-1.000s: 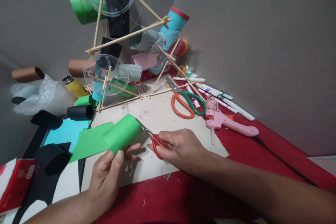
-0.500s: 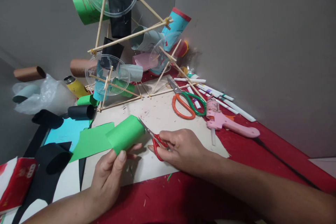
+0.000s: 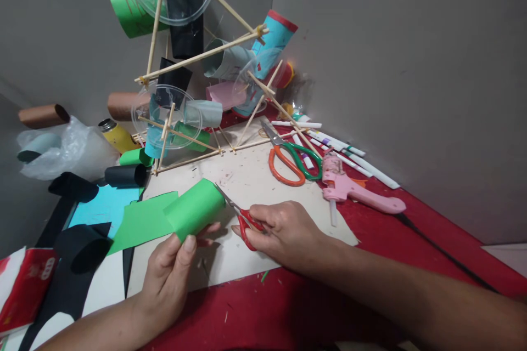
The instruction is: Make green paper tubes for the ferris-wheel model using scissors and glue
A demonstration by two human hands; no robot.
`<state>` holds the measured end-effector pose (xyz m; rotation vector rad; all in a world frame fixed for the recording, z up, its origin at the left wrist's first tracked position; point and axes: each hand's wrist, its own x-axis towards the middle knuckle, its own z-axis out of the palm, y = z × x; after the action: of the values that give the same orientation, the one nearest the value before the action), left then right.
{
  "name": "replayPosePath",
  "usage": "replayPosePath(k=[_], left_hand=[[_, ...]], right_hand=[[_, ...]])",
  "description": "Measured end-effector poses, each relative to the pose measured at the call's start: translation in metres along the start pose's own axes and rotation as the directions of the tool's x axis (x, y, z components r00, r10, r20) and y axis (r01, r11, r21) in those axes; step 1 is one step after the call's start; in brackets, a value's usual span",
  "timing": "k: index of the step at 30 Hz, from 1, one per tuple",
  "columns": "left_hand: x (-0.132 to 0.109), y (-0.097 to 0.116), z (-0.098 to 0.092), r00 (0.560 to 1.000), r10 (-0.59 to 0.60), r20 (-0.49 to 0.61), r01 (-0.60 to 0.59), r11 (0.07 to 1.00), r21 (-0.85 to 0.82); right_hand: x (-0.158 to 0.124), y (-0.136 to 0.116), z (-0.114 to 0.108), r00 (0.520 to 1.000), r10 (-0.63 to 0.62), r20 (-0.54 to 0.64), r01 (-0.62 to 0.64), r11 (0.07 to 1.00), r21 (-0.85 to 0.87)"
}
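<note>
Hardly anything is moving: since a second ago, the green paper roll [image 3: 195, 205] and the left hand [image 3: 168, 266] are sitting just a tiny bit closer to 3 o'clock. Everything else on the table is staying put.

The left hand is holding the roll by its end at 7 o'clock, with the thumb pressing on the near side and the fingers going underneath. The roll is leaning up toward 2 o'clock, above a big pale sheet [image 3: 236, 263].

The right hand [image 3: 286, 233], at 4 o'clock from the roll, is holding small red scissors [image 3: 246, 225] by their handles. Their blades are pointing to 10 o'clock, right at the roll's end; I cannot tell if they are biting into the paper.

At 9 o'clock, a flat green paper [image 3: 142, 222] is lying behind the roll. Big scissors [image 3: 280, 145] with one orange and one green handle are resting at 2 o'clock. A pink glue gun [image 3: 340, 184] is lying at 3 o'clock, partly on the red table [image 3: 382, 241]. At 12 o'clock, a stick tower [image 3: 201, 56] is standing with colored tubes around it. A yellow bottle [image 3: 117, 138] is leaning at 10 o'clock, and a red packet [image 3: 31, 285] is lying at 8 o'clock.
</note>
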<state>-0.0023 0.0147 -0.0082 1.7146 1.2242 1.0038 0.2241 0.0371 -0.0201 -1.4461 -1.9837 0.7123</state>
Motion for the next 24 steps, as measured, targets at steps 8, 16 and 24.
replayPosePath(k=[8,16,24], left_hand=[[-0.0023,-0.0051,-0.002,1.0,0.005,0.001,-0.005,1.0,-0.005],[-0.0006,-0.0072,-0.0056,0.998,0.064,-0.01,-0.063,0.994,0.093],[0.0024,-0.0093,-0.006,0.976,0.216,0.024,-0.217,0.962,0.165]], right_hand=[[-0.0002,0.0008,0.0008,1.0,-0.015,-0.015,0.015,1.0,-0.002],[0.0011,0.0004,-0.0013,0.999,0.005,-0.032,-0.004,1.0,0.03],[0.0027,-0.0036,-0.0013,0.995,0.095,-0.016,-0.09,0.978,0.189]])
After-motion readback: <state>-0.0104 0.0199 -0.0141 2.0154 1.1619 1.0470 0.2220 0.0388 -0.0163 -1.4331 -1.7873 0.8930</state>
